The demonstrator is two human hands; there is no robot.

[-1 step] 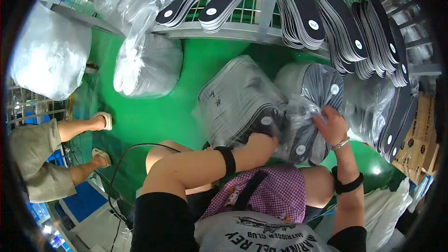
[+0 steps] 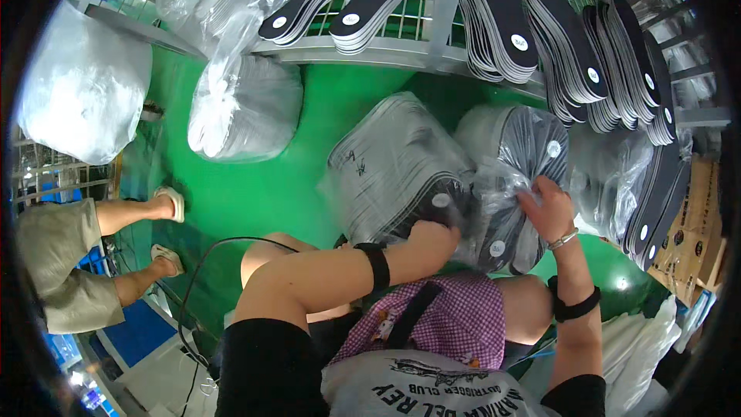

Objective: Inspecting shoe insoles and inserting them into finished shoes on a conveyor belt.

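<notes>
Two clear plastic bags packed with insoles stand on the green floor in front of my knees. The left bag [image 2: 386,166] is filled with a thick, tilted stack and has dark handwriting on its side. My left hand [image 2: 434,238] is curled at its near right corner, closed on the loose plastic; its fingertips are partly hidden. Beside it, touching, the right bag [image 2: 517,147] shows black insoles with round white stickers through the film. My right hand [image 2: 549,208] grips gathered plastic on this bag's near right side, thumb and fingers bent together.
A metal rack [image 2: 386,52] at the back bears stacks of black insoles [image 2: 502,23]. Another bagged bundle [image 2: 245,112] sits on the floor, far left. A person's legs [image 2: 131,216] are at left. Cardboard boxes [image 2: 689,232] stand at right. A black cable [image 2: 189,293] runs beside my left leg.
</notes>
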